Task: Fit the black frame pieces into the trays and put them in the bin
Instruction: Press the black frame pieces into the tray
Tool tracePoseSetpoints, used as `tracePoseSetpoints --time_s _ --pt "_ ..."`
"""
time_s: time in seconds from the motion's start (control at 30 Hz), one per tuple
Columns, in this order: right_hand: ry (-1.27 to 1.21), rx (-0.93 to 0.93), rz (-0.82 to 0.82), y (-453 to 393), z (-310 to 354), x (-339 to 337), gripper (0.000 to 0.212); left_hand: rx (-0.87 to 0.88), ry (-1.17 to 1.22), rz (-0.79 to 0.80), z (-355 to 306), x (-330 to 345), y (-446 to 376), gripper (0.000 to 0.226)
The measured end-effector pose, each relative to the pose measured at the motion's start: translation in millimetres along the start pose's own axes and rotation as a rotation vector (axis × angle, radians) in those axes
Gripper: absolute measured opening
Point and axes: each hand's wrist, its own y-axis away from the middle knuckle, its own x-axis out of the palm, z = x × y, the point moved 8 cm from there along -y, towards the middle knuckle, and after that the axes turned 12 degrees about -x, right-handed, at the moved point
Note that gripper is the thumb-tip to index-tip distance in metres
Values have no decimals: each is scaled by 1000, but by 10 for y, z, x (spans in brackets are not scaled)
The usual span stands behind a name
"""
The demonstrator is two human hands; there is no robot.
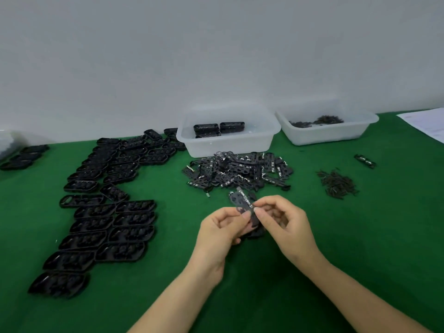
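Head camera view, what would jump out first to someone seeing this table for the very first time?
First the two hands, left hand and right hand, meeting at centre front and pinching a black frame piece over the green table. Next, the long rows of black trays running down the left side. Behind the hands lies a heap of frame pieces in front of a white bin holding a few filled trays.

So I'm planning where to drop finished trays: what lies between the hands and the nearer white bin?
In the head view, the heap of loose black frame pieces lies on the green cloth between both hands and the bin.
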Motion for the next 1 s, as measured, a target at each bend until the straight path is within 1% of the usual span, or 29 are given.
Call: tracePoseSetpoints --time_s 0.03,0.1,0.17,0.3,0.37,0.43,0.47,0.5,0.53,0.57,0.6,0.63,0.67,0.7,0.77,0.8,0.83,0.87,0.9,0.97,1.0 --pt "-32 31 -20 1 -21 -18 17 14 -21 -15 16 -4 -2 16" --pt "-152 105 -37 16 -62 -21 13 50 -39 -35 7 -7 19 14" --pt "-243 143 -6 35 -62 15 10 107 -40 -54 -29 -13 35 13" --pt "-162 72 4 7 34 8 24 268 -81 -57 -167 -12 98 7" --pt "-227 77 -19 -12 46 -16 29 375 -175 -46 -260 -1 162 11" --pt "-307 110 -68 -41 44 -77 27 540 -342 -91 -402 14 268 18" --pt "-244 68 -86 -66 83 -129 24 629 -411 -139 -487 11 332 23" --pt "-92 -30 -83 -99 158 -183 22 734 -498 -217 -581 1 407 29" --pt "107 -169 -57 -118 262 -209 20 858 -632 -314 -674 16 492 37" --pt "297 -322 -14 -113 369 -187 16 984 -823 -411 -744 71 577 44" --pt "443 -452 32 -84 445 -130 14 1084 -1023 -469 -768 143 626 48" --pt "541 -540 72 -50 488 -75 11 1114 -1190 -462 -765 214 610 48" --pt "605 -599 88 -19 511 -39 9 1053 -1298 -390 -758 254 525 44" --pt "651 -649 94 10 538 -5 7 921 -1341 -283 -745 262 410 37" --pt "687 -728 134 63 573 77 8 618 -1284 -47 -682 223 194 25" --pt "687 -749 162 85 565 110 8 512 -1248 33 -661 203 113 24" --pt "674 -737 187 89 539 123 9 449 -1226 74 -657 180 51 25" --pt "638 -674 204 75 484 108 13 423 -1220 79 -665 154 3 25" --pt "583 -552 210 40 391 54 22 424 -1240 52 -674 129 -32 27" --pt "493 -172 239 -24 88 -90 50 474 -1375 -18 -660 119 -70 29" --pt "510 -3 319 -6 -89 -110 64 508 -1459 -28 -628 148 -74 29"
